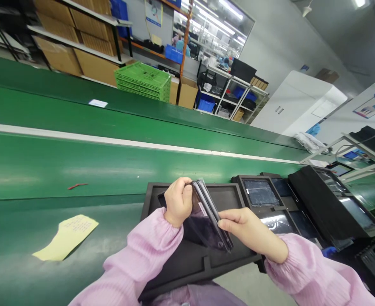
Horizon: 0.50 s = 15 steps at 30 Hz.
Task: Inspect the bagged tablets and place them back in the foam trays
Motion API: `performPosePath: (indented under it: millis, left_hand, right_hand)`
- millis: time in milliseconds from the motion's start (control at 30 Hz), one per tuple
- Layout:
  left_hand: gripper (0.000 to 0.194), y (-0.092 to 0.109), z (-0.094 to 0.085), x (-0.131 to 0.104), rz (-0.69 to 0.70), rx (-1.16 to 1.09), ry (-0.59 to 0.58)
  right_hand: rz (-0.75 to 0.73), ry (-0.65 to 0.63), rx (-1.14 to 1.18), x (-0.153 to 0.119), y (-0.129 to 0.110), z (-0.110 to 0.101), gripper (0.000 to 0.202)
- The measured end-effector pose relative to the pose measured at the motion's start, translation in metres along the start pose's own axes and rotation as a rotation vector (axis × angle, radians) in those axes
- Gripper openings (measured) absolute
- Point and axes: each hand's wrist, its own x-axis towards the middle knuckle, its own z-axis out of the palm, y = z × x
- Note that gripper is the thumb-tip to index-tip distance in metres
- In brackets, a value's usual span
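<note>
Several thin black tablets (213, 216) with glossy faces stand tilted on edge, pressed together in a stack. My left hand (178, 203) is closed around their upper left end. On the right side, my right hand (247, 229) pinches the edge of the stack between thumb and fingers. A small white label (202, 208) shows on the face turned left. Under the stack lies a black foam tray (227, 195) with raised walls and a notched divider. The tablets and my left hand hide part of its floor.
More black trays holding tablets (261, 192) stand to the right, beside a tall dark tray stack (327, 204). A torn yellow paper (68, 236) and a red strip (77, 186) lie on the green bench (111, 170) at left. Green crates (142, 80) stand beyond.
</note>
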Motion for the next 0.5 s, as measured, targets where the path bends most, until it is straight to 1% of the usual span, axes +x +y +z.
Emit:
performPosePath:
  millis: [67,133,200,267,333,367,400,433,467,500]
  left_hand:
    - [0.036,-0.004,0.0,0.0,-0.071,-0.025,-0.025]
    - [0.037,-0.008,-0.002,0.0,-0.094,-0.038,-0.032]
    - [0.038,-0.012,-0.006,0.0,-0.097,-0.046,-0.02]
    - [0.04,-0.015,-0.01,0.001,-0.108,-0.049,0.006]
    - [0.042,-0.016,-0.015,0.002,-0.119,-0.033,0.039]
    - [0.043,-0.015,-0.017,0.002,-0.123,-0.019,0.053]
    - [0.044,-0.012,-0.019,0.002,-0.126,0.001,0.068]
    - [0.045,-0.008,-0.021,0.001,-0.126,0.022,0.078]
    - [0.046,-0.004,-0.022,0.0,-0.124,0.046,0.087]
    - [0.048,0.001,-0.022,-0.002,-0.119,0.072,0.096]
  right_hand:
    - [-0.034,0.03,0.048,0.002,0.001,0.002,0.024]
    - [-0.075,0.036,0.124,0.003,0.004,0.005,0.025]
    - [-0.108,-0.002,0.275,0.002,0.011,0.009,0.029]
    - [-0.161,-0.051,0.471,0.0,0.027,0.018,0.035]
    - [-0.224,-0.072,0.599,-0.001,0.053,0.033,0.049]
    - [-0.236,-0.058,0.604,-0.001,0.068,0.043,0.06]
    - [-0.219,-0.062,0.558,0.001,0.084,0.053,0.072]
    - [-0.187,0.019,0.473,0.004,0.1,0.063,0.074]
    - [-0.14,0.11,0.344,0.009,0.113,0.073,0.066]
    - [-0.105,0.158,0.21,0.015,0.122,0.081,0.053]
